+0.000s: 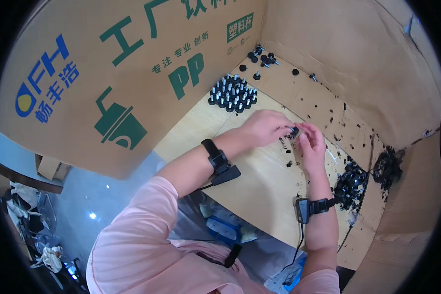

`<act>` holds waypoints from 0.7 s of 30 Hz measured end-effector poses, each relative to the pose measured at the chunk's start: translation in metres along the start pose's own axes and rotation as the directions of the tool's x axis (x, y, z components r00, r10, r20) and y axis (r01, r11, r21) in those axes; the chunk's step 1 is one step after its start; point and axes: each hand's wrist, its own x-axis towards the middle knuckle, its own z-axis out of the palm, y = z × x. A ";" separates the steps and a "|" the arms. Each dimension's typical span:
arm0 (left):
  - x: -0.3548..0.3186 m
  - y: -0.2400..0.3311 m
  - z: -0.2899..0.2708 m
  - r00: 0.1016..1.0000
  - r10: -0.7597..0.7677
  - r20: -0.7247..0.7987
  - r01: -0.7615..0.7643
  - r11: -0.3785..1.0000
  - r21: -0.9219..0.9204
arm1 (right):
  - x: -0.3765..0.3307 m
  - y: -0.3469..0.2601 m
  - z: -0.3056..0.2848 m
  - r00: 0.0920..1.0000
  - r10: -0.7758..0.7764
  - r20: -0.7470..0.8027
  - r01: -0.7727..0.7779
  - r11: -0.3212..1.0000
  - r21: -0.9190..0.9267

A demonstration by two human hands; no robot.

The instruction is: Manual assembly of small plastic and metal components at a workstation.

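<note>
Over the pale wooden board (pixel 245 161), my two hands meet at a small black round-headed screw (pixel 294 131). My left hand (pixel 267 128) reaches in from the left and pinches it between thumb and fingertips. On the other side, my right hand (pixel 313 147) has bent fingers and thumb closed at the same piece; the fingers partly hide it. Beyond my left hand, several matching screws (pixel 233 94) stand upright in a tight group, black heads down and metal threads up. Small black parts (pixel 289 164) and tiny rings lie scattered below my hands.
Tall cardboard walls (pixel 328 44) enclose the far side and right. Loose screws (pixel 268 60) lie in the back corner. A heap of black parts (pixel 351 183) sits beside my right forearm, with another dark pile (pixel 387 166) farther right. Cabled straps circle both wrists.
</note>
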 end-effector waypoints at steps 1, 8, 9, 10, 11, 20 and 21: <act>-0.001 0.002 -0.008 0.997 -0.035 -0.075 0.041 0.996 0.080 | 0.000 0.000 0.001 1.000 -0.013 -0.026 0.014 0.999 0.036; -0.013 -0.006 -0.110 0.963 -0.152 -0.221 0.267 0.626 0.732 | 0.003 0.007 -0.009 0.995 0.088 0.048 -0.067 0.941 -0.331; -0.014 -0.010 -0.122 0.965 -0.144 -0.218 0.260 0.601 0.756 | 0.002 0.008 -0.010 0.998 0.032 0.047 -0.017 0.956 -0.294; -0.014 -0.015 -0.130 0.959 -0.171 -0.225 0.283 0.602 0.747 | 0.002 0.009 -0.010 0.997 -0.008 0.080 0.037 0.929 -0.368; -0.014 -0.020 -0.135 0.951 -0.201 -0.234 0.308 0.602 0.737 | 0.001 0.009 -0.011 0.994 0.010 0.110 0.040 0.899 -0.437; -0.004 -0.040 -0.132 0.893 -0.438 -0.100 0.309 0.438 0.844 | 0.000 0.005 -0.015 0.993 -0.052 0.108 0.096 0.884 -0.457; -0.004 -0.041 -0.132 0.902 -0.421 -0.093 0.291 0.437 0.851 | 0.001 0.005 -0.015 0.992 -0.038 0.117 0.089 0.882 -0.464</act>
